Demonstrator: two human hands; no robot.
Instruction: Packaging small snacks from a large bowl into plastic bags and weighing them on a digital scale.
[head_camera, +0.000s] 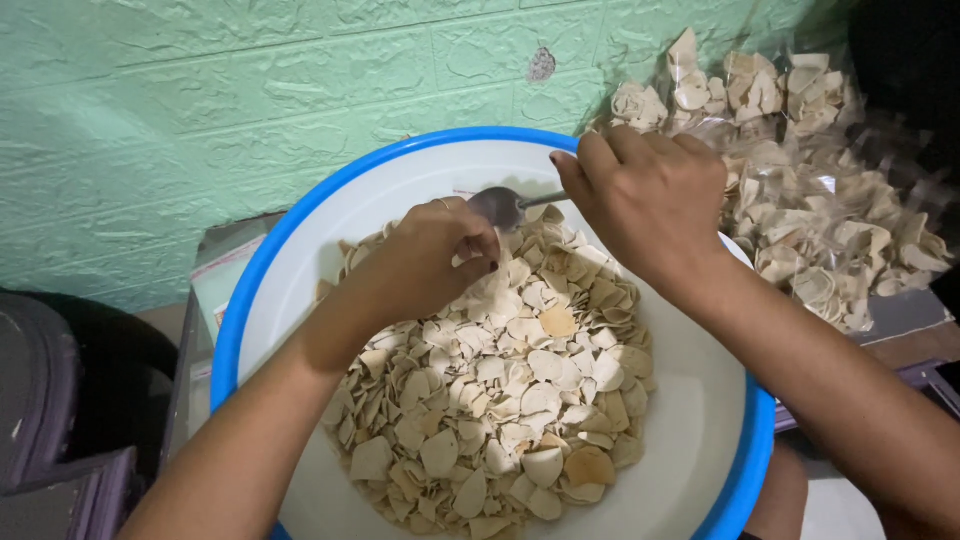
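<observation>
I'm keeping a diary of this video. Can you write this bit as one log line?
left hand: pinching chips | right hand: holding spoon | basin: white, blue rim, chips inside | bagged chips: right

Pale beige crackers (500, 400) filling a white basin (690, 420) showing a blue rim, silver spoon (505, 205) glinting, mint-green brick-patterned wall (200, 120) spanning the upper left

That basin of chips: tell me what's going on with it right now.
A person leans over a big white basin with a blue rim, heaped with pale cracker chips. The right hand holds a metal spoon over the pile. The left hand is closed on a few chips beside the spoon. Clear bags of the same chips lie stacked to the right, by a green wall.
</observation>
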